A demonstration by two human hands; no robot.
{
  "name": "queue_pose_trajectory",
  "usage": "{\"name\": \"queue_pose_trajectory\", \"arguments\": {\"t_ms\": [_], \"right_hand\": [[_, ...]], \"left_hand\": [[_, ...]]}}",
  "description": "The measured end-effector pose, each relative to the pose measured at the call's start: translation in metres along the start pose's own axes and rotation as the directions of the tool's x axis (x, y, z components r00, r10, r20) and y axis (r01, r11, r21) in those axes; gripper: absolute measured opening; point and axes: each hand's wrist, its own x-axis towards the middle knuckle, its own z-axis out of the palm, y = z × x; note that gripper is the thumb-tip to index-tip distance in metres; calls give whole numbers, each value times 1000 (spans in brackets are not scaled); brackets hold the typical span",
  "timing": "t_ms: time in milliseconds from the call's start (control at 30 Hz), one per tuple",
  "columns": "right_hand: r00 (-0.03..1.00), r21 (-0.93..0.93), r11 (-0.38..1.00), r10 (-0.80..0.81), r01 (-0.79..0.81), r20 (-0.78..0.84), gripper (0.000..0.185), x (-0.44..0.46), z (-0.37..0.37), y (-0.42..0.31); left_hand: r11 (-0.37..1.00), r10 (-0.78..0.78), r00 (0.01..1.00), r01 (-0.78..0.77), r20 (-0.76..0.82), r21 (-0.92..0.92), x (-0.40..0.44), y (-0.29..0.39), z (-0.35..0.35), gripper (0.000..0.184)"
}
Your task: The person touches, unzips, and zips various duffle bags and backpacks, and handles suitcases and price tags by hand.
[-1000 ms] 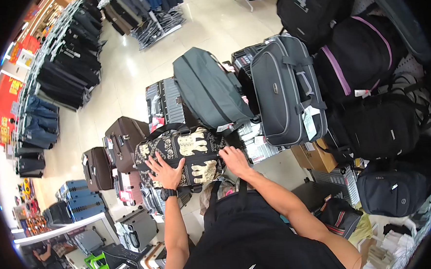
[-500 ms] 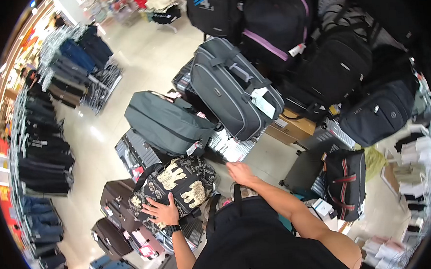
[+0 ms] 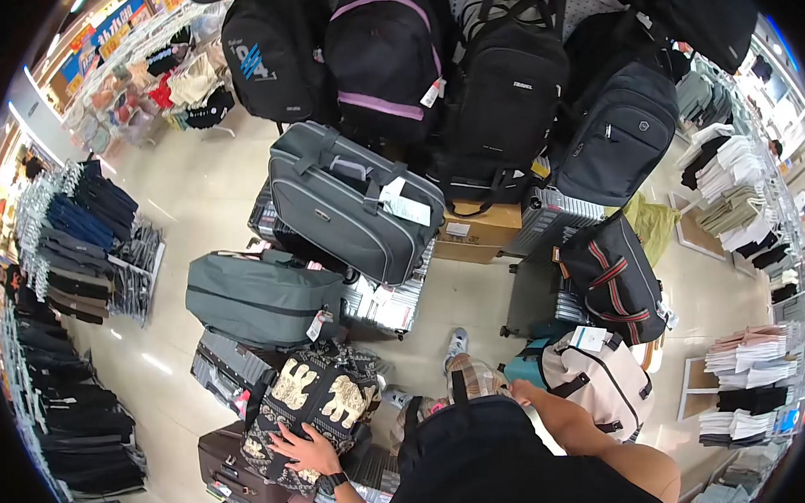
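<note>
My left hand (image 3: 306, 452) lies flat with its fingers spread on a black bag with cream elephant prints (image 3: 323, 392). A dark watch (image 3: 339, 479) sits on that wrist. Close to my waist is my right hand (image 3: 522, 393), largely hidden against my body, so its fingers cannot be made out. A pale pink bag with black straps (image 3: 610, 384) stands just beyond my right forearm. Behind the elephant bag rests a grey-green duffel bag (image 3: 263, 291). Farther back, a grey travel bag with a white tag (image 3: 327, 205) leans over a silver suitcase (image 3: 382, 303).
Several black backpacks (image 3: 504, 100) hang at the back above a cardboard box (image 3: 474, 234). A black bag with red stripes (image 3: 618, 281) stands on the right. Clothes racks (image 3: 73, 396) line the left, and folded clothes (image 3: 745, 361) fill shelves on the right.
My view has swung to the right. My right hand has drawn back from in front of me to my waist. My left hand remains on the elephant-print bag.
</note>
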Motion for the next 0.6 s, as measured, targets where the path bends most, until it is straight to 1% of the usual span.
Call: {"name": "queue_pose_trajectory", "arguments": {"t_ms": [33,67,100,133,167,200,233,267,300,333,367,400,433,467,500,533,567,600], "right_hand": [[996,-26,1000,15,-13,87,30,-2,-1,4],[996,-14,1000,2,0,88,30,-3,-3,10],[986,11,986,-166,166,16,32,-4,-8,22],[943,24,944,-326,328,-62,34,-5,-15,35],[871,26,878,-470,478,-141,37,-7,-22,48],[772,16,790,-595,613,-222,39,-9,-29,58],[650,-6,684,-696,729,-304,42,-7,-31,65],[985,-230,958,-165,172,48,33,76,-22,29],[985,-211,962,-169,174,43,33,117,-19,32],[949,-300,911,-311,284,-46,29,148,-17,41],[886,-397,840,-448,371,-121,25,164,-21,50],[885,-385,845,-448,371,-129,25,162,-34,48],[860,-181,900,-433,397,-271,23,153,-49,38],[831,29,902,-383,430,-402,21,149,-60,30],[831,40,902,-379,431,-407,21,157,-65,25],[850,113,902,-343,417,-399,20,167,-68,22],[868,185,898,-307,400,-390,20,176,-74,23],[868,193,896,-301,399,-395,20,175,-83,25]], "left_hand": [[1000,5,999,-6,35,2,-1,5,-3,61],[1000,11,998,-11,69,4,-2,10,-5,61],[1000,19,998,-20,53,4,-3,16,-7,61],[998,60,995,-59,81,-19,-6,23,-8,62],[994,103,989,-99,110,-40,-11,29,-10,63],[991,129,985,-124,119,-46,-17,38,-10,66],[987,154,981,-148,118,-59,-23,50,-9,67],[982,182,976,-174,120,-73,-28,63,-6,68],[974,210,972,-199,105,-109,-36,75,1,68],[965,249,963,-238,100,-106,-43,92,4,69],[953,292,951,-279,103,-120,-53,113,6,70],[939,333,937,-318,106,-134,-61,134,6,71],[890,437,897,-419,75,-179,-65,148,20,72],[851,514,855,-499,65,-166,-76,173,20,72],[810,559,822,-515,107,-280,-84,202,16,71],[761,606,782,-517,145,-393,-92,231,12,71],[737,636,756,-535,157,-413,-101,257,20,69],[683,687,705,-546,175,-485,-110,285,16,66]]}}
